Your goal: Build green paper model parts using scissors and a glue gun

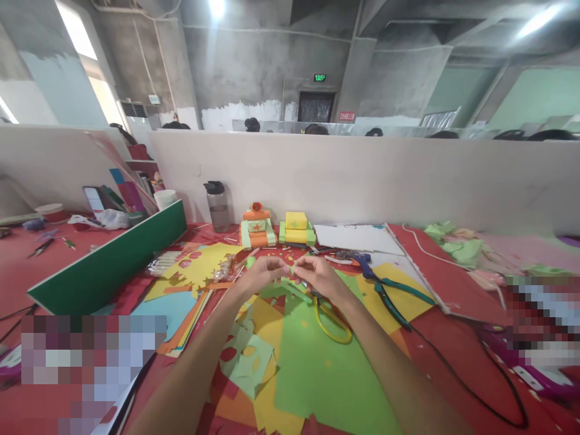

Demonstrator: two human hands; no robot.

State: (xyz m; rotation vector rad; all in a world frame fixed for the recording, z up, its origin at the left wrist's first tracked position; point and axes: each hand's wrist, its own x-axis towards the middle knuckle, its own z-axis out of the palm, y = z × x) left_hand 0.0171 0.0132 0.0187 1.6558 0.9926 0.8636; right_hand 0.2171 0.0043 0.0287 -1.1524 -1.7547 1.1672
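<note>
My left hand [265, 273] and my right hand [319, 277] meet above the middle of the table, fingertips pinched together. Between them is a small light-green piece of paper [292, 270], mostly hidden by the fingers. Below lies a large green paper sheet [326, 380] over yellow sheets. Scissors with yellow handles [338, 329] rest on it beside my right wrist. Farther back stand two small paper models shaped like tanks, one orange and pale green [257, 232], the other yellow and green [296, 229].
Cut-out paper scraps [251, 359] lie left of the green sheet. A blue glue gun [362, 264] and a teal-handled tool [392, 305] are at right, with a black cable. A water bottle [217, 208] stands by the white partition [362, 181]; a green board [122, 257] divides the left side.
</note>
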